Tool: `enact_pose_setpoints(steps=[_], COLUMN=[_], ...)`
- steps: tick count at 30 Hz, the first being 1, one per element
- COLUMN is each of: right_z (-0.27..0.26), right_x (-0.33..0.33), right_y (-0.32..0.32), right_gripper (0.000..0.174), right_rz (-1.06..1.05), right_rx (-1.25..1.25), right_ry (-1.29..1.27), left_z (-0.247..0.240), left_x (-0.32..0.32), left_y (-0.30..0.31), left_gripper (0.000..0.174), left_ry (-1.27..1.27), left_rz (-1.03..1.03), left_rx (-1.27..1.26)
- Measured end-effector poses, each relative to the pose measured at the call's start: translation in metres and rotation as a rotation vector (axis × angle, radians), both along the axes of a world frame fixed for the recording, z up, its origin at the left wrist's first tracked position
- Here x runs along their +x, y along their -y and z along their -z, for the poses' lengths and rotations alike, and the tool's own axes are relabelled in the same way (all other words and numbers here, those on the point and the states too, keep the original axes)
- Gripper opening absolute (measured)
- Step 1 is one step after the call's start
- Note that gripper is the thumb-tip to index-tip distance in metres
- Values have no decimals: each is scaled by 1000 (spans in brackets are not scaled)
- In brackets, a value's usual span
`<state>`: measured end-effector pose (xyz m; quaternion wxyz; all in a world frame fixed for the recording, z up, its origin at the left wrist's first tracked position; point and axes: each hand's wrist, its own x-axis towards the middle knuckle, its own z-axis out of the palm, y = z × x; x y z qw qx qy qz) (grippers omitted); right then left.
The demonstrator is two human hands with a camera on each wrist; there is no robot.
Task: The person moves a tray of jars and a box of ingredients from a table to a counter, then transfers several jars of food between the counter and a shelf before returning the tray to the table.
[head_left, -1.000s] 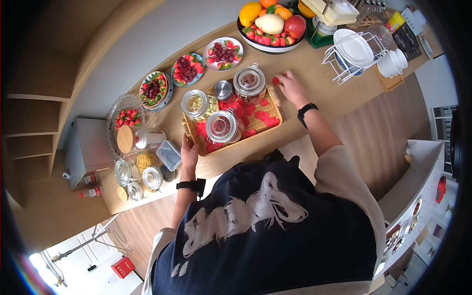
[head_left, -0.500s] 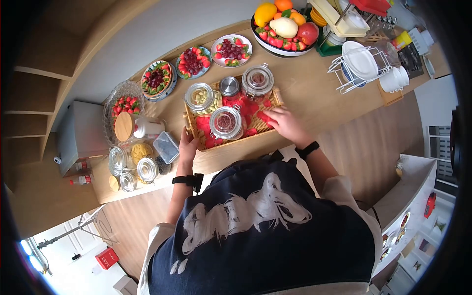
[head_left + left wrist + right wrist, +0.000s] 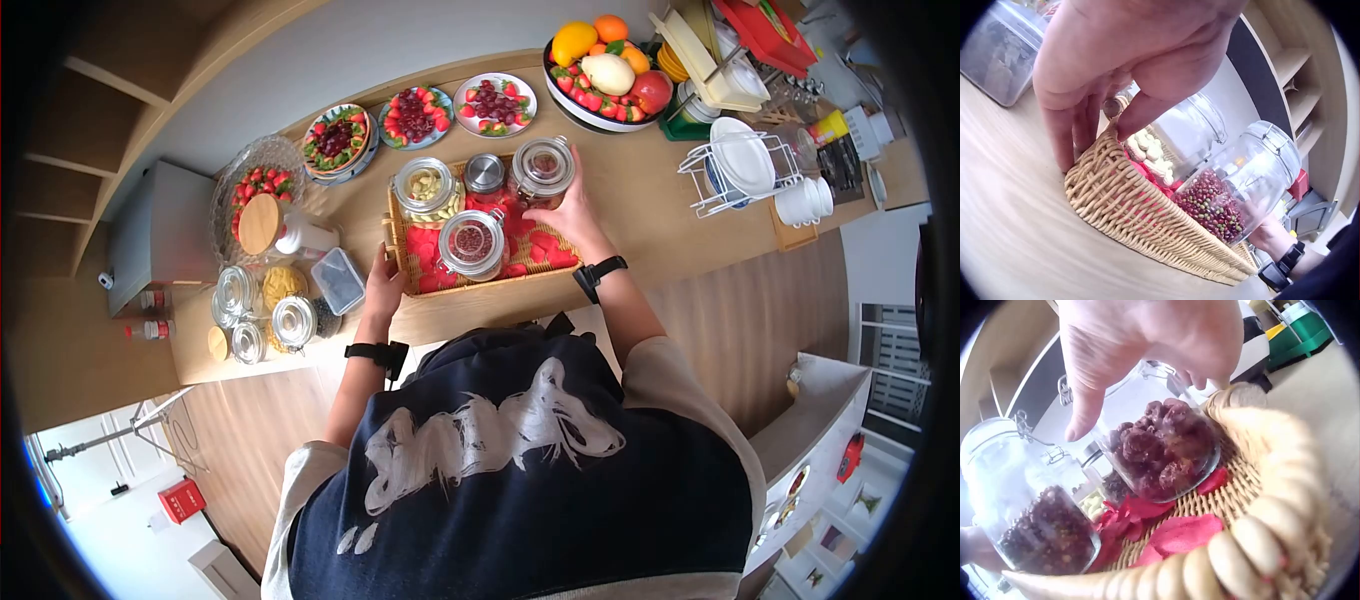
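Note:
A wicker basket [image 3: 500,284] lined with red petals [image 3: 542,250] stands on the wooden counter. My left hand [image 3: 384,287] grips its left end, thumb inside the rim and fingers outside in the left wrist view. My right hand [image 3: 573,217] holds a clip-top glass jar [image 3: 1163,450] of dark, wrinkled dried fruit at the basket's right end. Its thumb lies on the near side; the other fingers are partly hidden behind the jar. Also in the basket are a jar of red and green beans [image 3: 1210,206], a jar of peanuts [image 3: 427,188] and a small metal-lidded jar [image 3: 485,172].
Behind the basket are plates of strawberries and grapes [image 3: 494,104] and a large fruit bowl [image 3: 606,120]. To the right stands a white dish rack [image 3: 735,185]. Several jars [image 3: 235,292] and a plastic box [image 3: 339,282] crowd the left side.
My right hand, earlier beyond the basket's right end with a small red piece, came over the front right petals and then up to the dried-fruit jar. My left hand stays on the basket.

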<state>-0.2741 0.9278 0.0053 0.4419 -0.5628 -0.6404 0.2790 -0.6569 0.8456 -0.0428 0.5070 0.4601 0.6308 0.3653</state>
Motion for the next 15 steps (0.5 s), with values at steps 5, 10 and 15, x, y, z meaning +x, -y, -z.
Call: enact_pose_setpoints(steps=[5, 10, 15], right_z=[1, -16, -52], right_x=[-10, 14, 42], right_y=[-3, 6, 14], right_gripper=[117, 96, 83], right_rz=[-157, -190, -260], right_rx=[-23, -63, -21], right_ry=[-713, -785, -1067], left_z=[-13, -12, -1], left_x=[8, 5, 1], left_y=[2, 2, 1], left_gripper=[79, 79, 82], left_ry=[-105, -140, -144], left_rz=[-17, -3, 18], left_rx=[-33, -44, 35])
